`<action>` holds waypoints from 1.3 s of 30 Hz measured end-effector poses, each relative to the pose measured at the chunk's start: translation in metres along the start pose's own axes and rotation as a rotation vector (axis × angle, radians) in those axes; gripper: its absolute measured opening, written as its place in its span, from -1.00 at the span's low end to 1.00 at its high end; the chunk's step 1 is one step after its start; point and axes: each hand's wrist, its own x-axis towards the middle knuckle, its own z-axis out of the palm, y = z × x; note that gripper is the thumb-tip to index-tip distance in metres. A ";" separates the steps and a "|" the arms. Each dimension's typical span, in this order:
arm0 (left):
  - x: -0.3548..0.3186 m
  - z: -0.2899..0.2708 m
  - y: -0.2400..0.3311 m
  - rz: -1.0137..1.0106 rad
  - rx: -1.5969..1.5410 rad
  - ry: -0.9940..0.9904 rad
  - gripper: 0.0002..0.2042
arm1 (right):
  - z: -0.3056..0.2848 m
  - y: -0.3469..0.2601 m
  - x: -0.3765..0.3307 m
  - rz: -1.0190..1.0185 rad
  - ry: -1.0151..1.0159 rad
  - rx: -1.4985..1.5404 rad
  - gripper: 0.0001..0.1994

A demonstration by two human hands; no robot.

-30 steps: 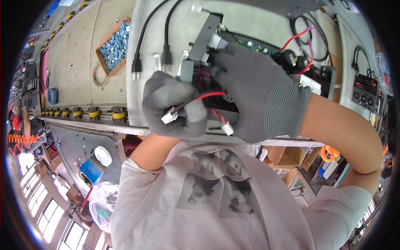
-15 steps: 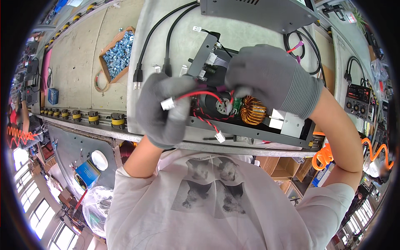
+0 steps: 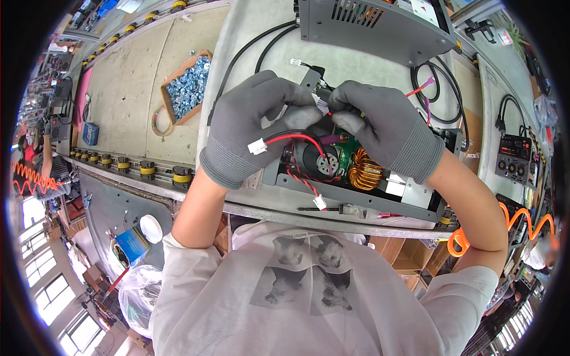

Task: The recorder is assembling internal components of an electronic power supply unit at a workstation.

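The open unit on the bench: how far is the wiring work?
Done: the coil sits in the open unit. In hand: the left hand and right hand pinch a white plug. Left: two white connectors hang loose.

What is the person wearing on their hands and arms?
Both the left hand and the right hand wear grey knitted gloves with ribbed cuffs at the wrists. The forearms are bare. Short sleeves of a white printed T-shirt cover the upper arms.

- Left hand (image 3: 255,127) (grey-gloved) curls inward, fingertips pinched beside the right's.
- Right hand (image 3: 383,127) arches downward, fingers bent.
- Both forearms are bare, elbows spread.
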 end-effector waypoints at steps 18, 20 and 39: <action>-0.010 0.024 -0.015 -0.290 -0.382 0.161 -0.61 | 0.023 -0.010 0.011 0.083 -0.187 -0.349 -0.92; -0.012 0.022 -0.013 -0.256 -0.374 0.165 -0.61 | 0.025 -0.012 0.011 0.078 -0.186 -0.353 -0.93; -0.014 0.037 -0.026 -0.168 -0.574 0.228 -0.74 | 0.028 -0.013 0.018 0.370 -0.198 -0.131 -0.88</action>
